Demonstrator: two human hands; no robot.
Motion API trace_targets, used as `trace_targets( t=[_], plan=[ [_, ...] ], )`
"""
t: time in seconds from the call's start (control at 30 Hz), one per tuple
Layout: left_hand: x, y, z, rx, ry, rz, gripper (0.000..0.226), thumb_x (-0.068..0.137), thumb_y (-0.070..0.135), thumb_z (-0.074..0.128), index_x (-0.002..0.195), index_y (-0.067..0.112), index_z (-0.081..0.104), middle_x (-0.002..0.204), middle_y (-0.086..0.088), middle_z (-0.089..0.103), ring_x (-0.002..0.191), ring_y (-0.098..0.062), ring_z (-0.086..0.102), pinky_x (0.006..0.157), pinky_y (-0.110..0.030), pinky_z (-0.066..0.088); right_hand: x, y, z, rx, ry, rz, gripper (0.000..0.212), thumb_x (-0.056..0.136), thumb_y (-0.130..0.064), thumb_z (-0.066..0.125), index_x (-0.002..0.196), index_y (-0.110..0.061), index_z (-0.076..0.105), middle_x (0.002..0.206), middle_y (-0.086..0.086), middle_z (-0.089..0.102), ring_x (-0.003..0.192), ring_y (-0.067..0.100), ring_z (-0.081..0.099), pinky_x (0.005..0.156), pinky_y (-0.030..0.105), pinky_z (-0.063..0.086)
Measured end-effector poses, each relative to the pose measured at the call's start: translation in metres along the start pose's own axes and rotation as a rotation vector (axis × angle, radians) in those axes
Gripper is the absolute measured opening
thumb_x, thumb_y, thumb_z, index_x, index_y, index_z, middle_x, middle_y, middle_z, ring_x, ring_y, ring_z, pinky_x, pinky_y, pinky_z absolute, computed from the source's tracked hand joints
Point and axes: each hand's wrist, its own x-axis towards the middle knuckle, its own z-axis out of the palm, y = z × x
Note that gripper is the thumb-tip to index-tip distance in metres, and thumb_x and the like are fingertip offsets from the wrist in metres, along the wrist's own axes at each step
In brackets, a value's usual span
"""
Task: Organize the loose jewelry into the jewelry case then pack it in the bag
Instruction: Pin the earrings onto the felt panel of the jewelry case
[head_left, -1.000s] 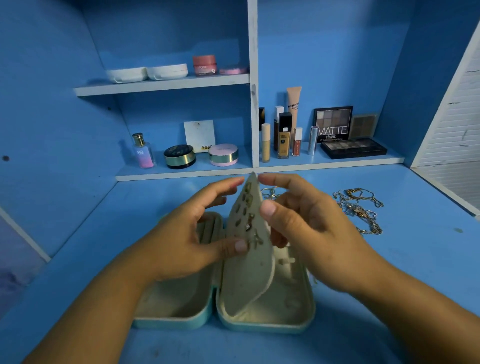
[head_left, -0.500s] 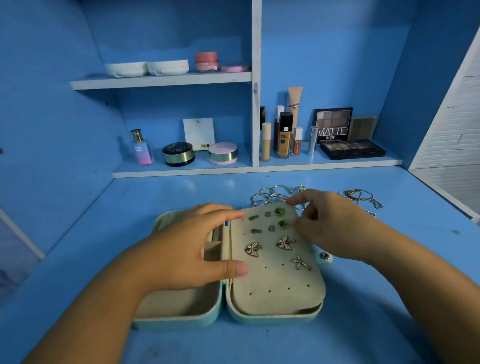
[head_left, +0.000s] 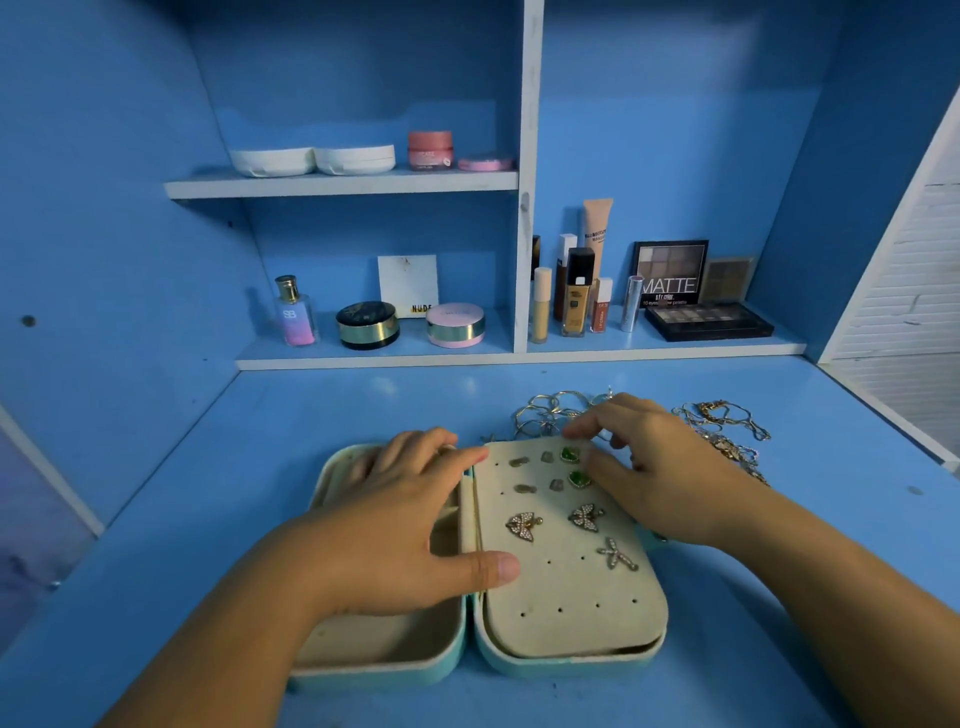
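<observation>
1. One left hand (head_left: 405, 525), fingers spread flat over the left half of the open jewelry case (head_left: 571, 667) on desk (head_left: 208, 519); thumb on panel edge;
2. One earring panel (head_left: 571, 618): four grey studs (head_left: 519, 461), two green studs (head_left: 570, 455), two butterflies (head_left: 523, 525), one dragonfly (head_left: 615, 555);
3. One right hand (head_left: 670, 478), fingertips at panel's top corner; grip unclear; hoops (head_left: 543, 415) and chains (head_left: 727, 441) behind;
4. Panel upright a second ago; now flat on right half.

Desktop (head_left: 223, 467) room left of jewelry case (head_left: 571, 667), necklaces (head_left: 727, 441) right, hoops (head_left: 545, 410) behind

Upper compartments of the open teal jewelry case (head_left: 395, 675) hidden under the left hand (head_left: 410, 530), tangled gold chains (head_left: 727, 444) partly behind the right hand (head_left: 670, 483)
</observation>
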Motion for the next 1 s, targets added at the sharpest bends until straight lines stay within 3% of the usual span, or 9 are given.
trace_targets(
  t=[0.17,0.3,0.43,0.6,0.7,0.8,0.9,1.0],
  plan=[
    [0.003,-0.004,0.002,0.067,-0.022,0.008,0.097,0.073,0.086,0.036,0.149,0.045,-0.008,0.152,0.026,-0.014,0.143,-0.001,-0.018,0.12,-0.042,-0.003,0.022,-0.011,0.004,-0.136,0.128,-0.086,0.021,0.094,-0.022,0.055,0.112,-0.023,0.066,0.105,-0.008,0.062,0.096,0.009,0.046,0.082,0.021,0.037],
    [0.005,-0.007,0.003,0.066,-0.027,0.007,0.098,0.072,0.087,0.035,0.149,0.043,-0.007,0.155,0.022,-0.017,0.144,-0.003,-0.021,0.12,-0.044,-0.005,0.055,-0.03,0.006,-0.232,-0.079,-0.084,0.023,0.095,-0.023,0.054,0.115,-0.021,0.066,0.109,-0.005,0.066,0.099,0.01,0.055,0.087,0.024,0.043],
    [0.006,-0.009,0.006,0.063,-0.015,0.018,0.101,0.071,0.088,0.036,0.15,0.042,-0.007,0.156,0.02,-0.014,0.145,-0.005,-0.019,0.12,-0.046,-0.003,0.08,-0.046,0.012,-0.252,-0.196,-0.086,0.021,0.09,-0.027,0.063,0.109,-0.02,0.07,0.106,-0.005,0.069,0.091,0.008,0.057,0.077,0.016,0.038],
    [0.007,-0.009,0.006,0.046,0.009,0.04,0.1,0.072,0.087,0.039,0.15,0.042,-0.004,0.155,0.022,-0.008,0.146,-0.007,-0.014,0.12,-0.049,0.0,0.093,-0.051,0.021,-0.36,-0.289,-0.073,0.017,0.09,-0.029,0.062,0.099,-0.018,0.072,0.1,-0.004,0.068,0.093,0.011,0.058,0.08,0.023,0.046],
    [0.007,-0.01,0.005,0.028,0.013,0.044,0.099,0.072,0.086,0.04,0.15,0.042,-0.002,0.154,0.023,-0.007,0.146,-0.006,-0.014,0.12,-0.049,0.0,0.094,-0.05,0.02,-0.348,-0.276,-0.024,0.014,0.093,-0.025,0.058,0.096,-0.018,0.07,0.096,-0.005,0.065,0.087,0.011,0.057,0.074,0.022,0.045],
    [0.006,-0.01,0.005,0.01,0.035,0.052,0.098,0.072,0.086,0.043,0.149,0.043,0.001,0.154,0.021,-0.002,0.145,-0.005,-0.01,0.12,-0.048,0.001,0.08,-0.052,0.003,-0.166,-0.18,0.024,0.012,0.095,-0.019,0.055,0.09,-0.022,0.066,0.084,-0.016,0.062,0.075,0.004,0.056,0.061,0.014,0.042],
    [0.005,-0.012,0.006,0.007,0.057,0.054,0.096,0.072,0.085,0.044,0.149,0.044,0.003,0.153,0.019,0.002,0.145,-0.005,-0.006,0.12,-0.045,0.002,0.044,-0.059,-0.016,-0.124,-0.176,-0.036,0.013,0.094,-0.022,0.056,0.086,-0.03,0.063,0.082,-0.017,0.058,0.081,-0.001,0.055,0.066,0.015,0.043],
    [0.006,-0.013,0.007,0.007,0.073,0.047,0.098,0.071,0.086,0.045,0.149,0.043,0.004,0.153,0.021,0.0,0.145,-0.004,-0.006,0.12,-0.043,0.002,0.007,-0.064,-0.016,-0.168,-0.227,-0.179,0.005,0.091,-0.031,0.06,0.088,-0.032,0.064,0.089,-0.017,0.051,0.091,-0.005,0.041,0.077,0.009,0.034]
  ],
)
